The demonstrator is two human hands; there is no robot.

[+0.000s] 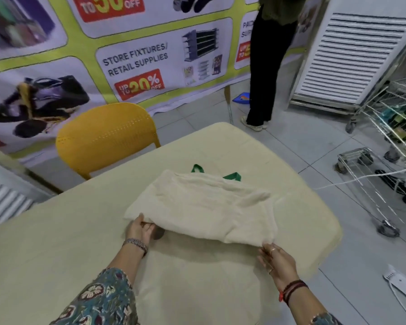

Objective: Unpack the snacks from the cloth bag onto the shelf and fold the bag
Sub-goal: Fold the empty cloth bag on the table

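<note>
Her left hand (pixel 141 228) pinches the near-left corner of the cloth bag (pixel 202 207), thumb on top and fingers tucked under the fabric. Her right hand (pixel 275 258) does the same at the near-right corner, fingertips nipping the hem. Both corners are lifted just off the table (pixel 56 242), and I'd guess the reason is a fold: holding two corners level lets her carry the near edge over the rest of the bag in one even move.

The bag is limp, cream-coloured woven cloth, soft and creased, with shallow ridges running across it. It lies flat and looks empty, so the unpacking seems done and the folding is what's left. Beyond the bag's far edge two green handles (pixel 232 176) poke out, smoother and brighter than the body.

Under the bag the table is a pale, matte cream, nearly the same tone, with rounded corners. Past the bag to the left stands a yellow plastic chair (pixel 106 134) with a curved, perforated back. To the bag's right, on the tiled floor, sits a wire trolley (pixel 389 146) of thin shiny rods. I can't see the snacks or a shelf holding them.
</note>
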